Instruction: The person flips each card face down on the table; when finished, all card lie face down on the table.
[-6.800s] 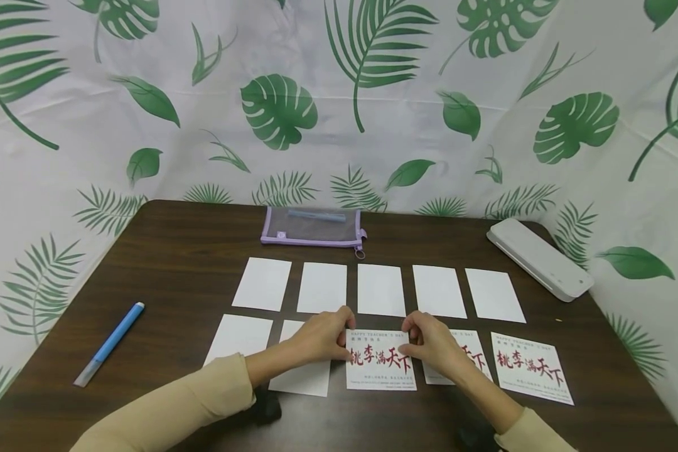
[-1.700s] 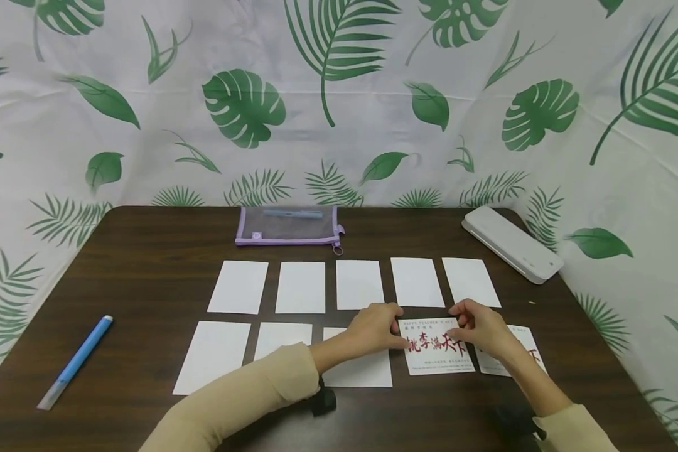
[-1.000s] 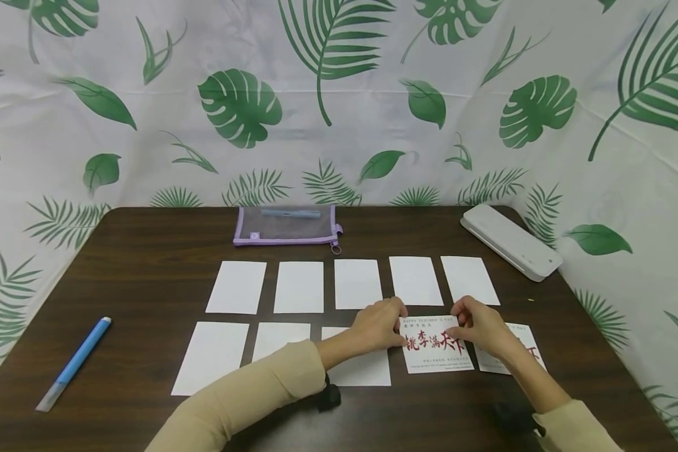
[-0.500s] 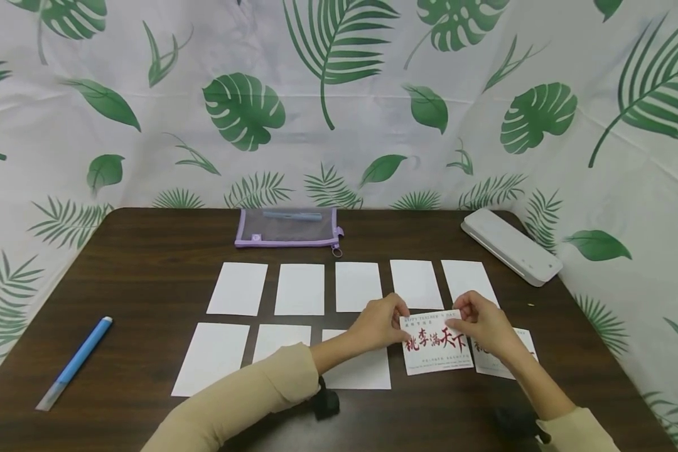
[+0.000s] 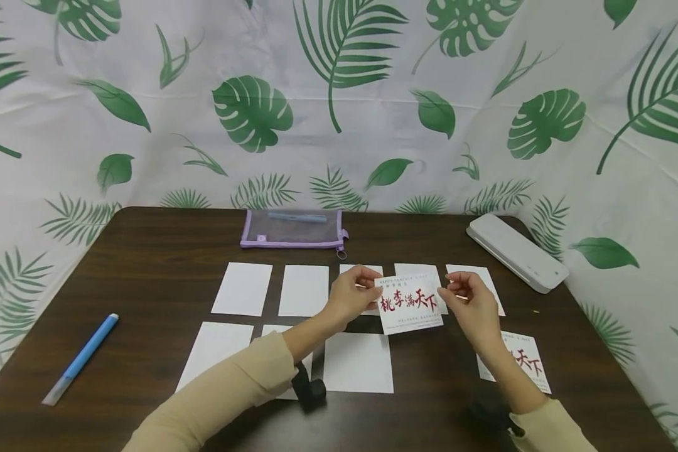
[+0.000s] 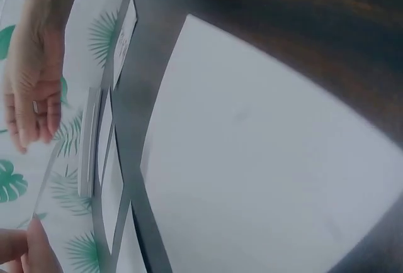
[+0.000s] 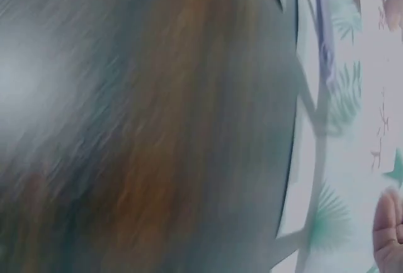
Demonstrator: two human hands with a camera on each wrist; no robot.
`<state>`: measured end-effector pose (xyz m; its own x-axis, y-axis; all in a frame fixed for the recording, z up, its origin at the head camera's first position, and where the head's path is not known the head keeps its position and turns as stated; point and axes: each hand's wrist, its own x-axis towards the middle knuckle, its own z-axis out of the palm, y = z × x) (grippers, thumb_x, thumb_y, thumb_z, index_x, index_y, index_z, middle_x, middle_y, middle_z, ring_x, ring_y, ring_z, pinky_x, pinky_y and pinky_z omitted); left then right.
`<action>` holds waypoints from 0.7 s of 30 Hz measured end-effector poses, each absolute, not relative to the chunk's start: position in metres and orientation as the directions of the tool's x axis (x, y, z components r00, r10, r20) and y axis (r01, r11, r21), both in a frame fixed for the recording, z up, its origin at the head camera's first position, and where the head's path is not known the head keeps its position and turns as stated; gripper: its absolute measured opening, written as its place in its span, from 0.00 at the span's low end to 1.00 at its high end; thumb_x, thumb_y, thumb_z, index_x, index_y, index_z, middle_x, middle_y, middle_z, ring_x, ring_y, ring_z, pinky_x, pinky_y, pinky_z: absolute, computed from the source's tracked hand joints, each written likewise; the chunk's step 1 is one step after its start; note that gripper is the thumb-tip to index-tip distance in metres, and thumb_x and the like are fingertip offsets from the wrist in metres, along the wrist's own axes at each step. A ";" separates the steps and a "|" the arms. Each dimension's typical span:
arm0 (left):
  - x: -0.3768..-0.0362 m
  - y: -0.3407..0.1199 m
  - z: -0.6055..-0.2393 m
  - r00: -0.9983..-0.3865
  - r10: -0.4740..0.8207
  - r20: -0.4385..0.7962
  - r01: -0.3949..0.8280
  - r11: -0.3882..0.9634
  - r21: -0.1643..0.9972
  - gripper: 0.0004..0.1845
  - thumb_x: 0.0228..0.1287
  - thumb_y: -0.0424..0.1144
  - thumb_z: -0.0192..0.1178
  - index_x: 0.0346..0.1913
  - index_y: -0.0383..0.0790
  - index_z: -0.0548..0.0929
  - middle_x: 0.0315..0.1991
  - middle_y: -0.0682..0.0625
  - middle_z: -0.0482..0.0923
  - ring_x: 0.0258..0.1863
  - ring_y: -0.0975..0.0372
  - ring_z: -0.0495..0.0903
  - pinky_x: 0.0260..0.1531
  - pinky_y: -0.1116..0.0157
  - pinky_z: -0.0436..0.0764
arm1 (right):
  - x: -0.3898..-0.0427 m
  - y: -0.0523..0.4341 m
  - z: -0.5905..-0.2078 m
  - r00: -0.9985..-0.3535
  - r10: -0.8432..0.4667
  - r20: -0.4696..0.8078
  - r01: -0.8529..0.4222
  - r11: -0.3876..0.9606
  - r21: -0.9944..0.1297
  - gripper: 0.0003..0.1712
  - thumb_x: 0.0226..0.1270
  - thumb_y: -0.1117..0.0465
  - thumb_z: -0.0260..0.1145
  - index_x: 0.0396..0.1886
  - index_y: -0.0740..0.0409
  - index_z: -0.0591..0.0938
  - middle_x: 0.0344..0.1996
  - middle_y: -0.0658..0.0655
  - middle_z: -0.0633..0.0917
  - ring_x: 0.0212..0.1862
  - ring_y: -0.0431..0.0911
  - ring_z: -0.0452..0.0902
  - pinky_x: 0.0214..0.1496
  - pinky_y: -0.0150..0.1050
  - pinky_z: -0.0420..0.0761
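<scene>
A white card with red Chinese characters is lifted off the table and tilted in the head view. My left hand pinches its left edge between thumb and fingers. By the card's right edge is my right hand, thumb and fingers apart; in the left wrist view its fingers look loosely extended, gripping nothing. A matching printed card lies at right, partly behind the right forearm. Left of the gap lies a blank card; two more in that row are partly covered by my left arm.
A row of several blank cards lies farther back, some partly hidden by the hands and lifted card. A purple-edged mesh pouch stands at the back, a white case at back right, a blue marker at left. Leaf-patterned cloth hangs behind.
Earlier, the third front card was handled printed side up; it now shows blank. The fourth card has risen from the table, up and to the left, and the right hand's fingers have come off it.
</scene>
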<state>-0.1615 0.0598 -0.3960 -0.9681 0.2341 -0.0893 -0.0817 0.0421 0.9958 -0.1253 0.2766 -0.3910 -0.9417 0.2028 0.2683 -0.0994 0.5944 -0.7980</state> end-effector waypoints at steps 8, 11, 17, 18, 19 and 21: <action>-0.167 0.063 -0.393 -0.987 0.140 -0.077 -0.084 -0.040 0.996 0.12 0.60 0.23 0.60 0.47 0.27 0.78 0.34 0.49 0.72 0.30 0.65 0.77 0.31 0.67 0.86 | -0.117 0.232 -0.396 -0.872 0.000 0.490 -0.376 0.642 -0.668 0.16 0.47 0.74 0.76 0.39 0.67 0.83 0.28 0.57 0.79 0.31 0.31 0.71 0.33 0.19 0.76; -0.166 0.066 -0.391 -0.989 0.122 -0.079 -0.087 -0.063 0.994 0.12 0.60 0.24 0.60 0.47 0.28 0.77 0.35 0.48 0.73 0.32 0.64 0.79 0.31 0.66 0.86 | -0.113 0.221 -0.398 -0.855 -0.085 0.512 -0.417 0.699 -0.581 0.23 0.41 0.71 0.80 0.41 0.64 0.84 0.29 0.55 0.79 0.31 0.36 0.71 0.32 0.25 0.79; -0.162 0.071 -0.378 -0.990 0.136 -0.042 -0.060 -0.130 0.990 0.12 0.61 0.26 0.58 0.47 0.28 0.75 0.38 0.47 0.73 0.32 0.64 0.81 0.32 0.68 0.86 | -0.111 0.216 -0.398 -0.750 -0.188 0.635 -0.506 0.781 -0.367 0.25 0.41 0.73 0.79 0.44 0.65 0.84 0.31 0.57 0.80 0.31 0.42 0.76 0.30 0.32 0.81; -0.161 0.071 -0.375 -0.990 0.141 -0.021 -0.041 -0.137 0.990 0.12 0.61 0.26 0.58 0.47 0.28 0.75 0.39 0.46 0.74 0.33 0.64 0.81 0.32 0.68 0.86 | -0.112 0.217 -0.397 -0.715 -0.204 0.669 -0.530 0.782 -0.328 0.25 0.42 0.75 0.79 0.45 0.66 0.84 0.32 0.57 0.81 0.31 0.43 0.77 0.30 0.32 0.81; -0.160 0.071 -0.372 -0.989 0.147 0.002 -0.018 -0.139 0.990 0.12 0.62 0.27 0.58 0.48 0.28 0.75 0.39 0.44 0.75 0.33 0.64 0.81 0.32 0.68 0.86 | -0.113 0.218 -0.395 -0.679 -0.218 0.701 -0.551 0.783 -0.290 0.25 0.42 0.76 0.78 0.45 0.66 0.84 0.32 0.58 0.81 0.32 0.44 0.78 0.31 0.31 0.81; -0.159 0.071 -0.366 -0.984 0.162 0.067 0.045 -0.137 0.990 0.13 0.63 0.27 0.59 0.49 0.28 0.74 0.41 0.40 0.77 0.35 0.63 0.83 0.34 0.68 0.86 | -0.115 0.220 -0.390 -0.619 -0.234 0.750 -0.581 0.779 -0.236 0.25 0.43 0.78 0.76 0.46 0.66 0.84 0.33 0.59 0.81 0.33 0.45 0.78 0.32 0.30 0.80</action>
<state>-0.1594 0.0714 -0.3660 -0.9845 0.1624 0.0668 0.0445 -0.1374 0.9895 -0.1148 0.2201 -0.3902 -0.6186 -0.2344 0.7499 -0.5809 0.7791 -0.2357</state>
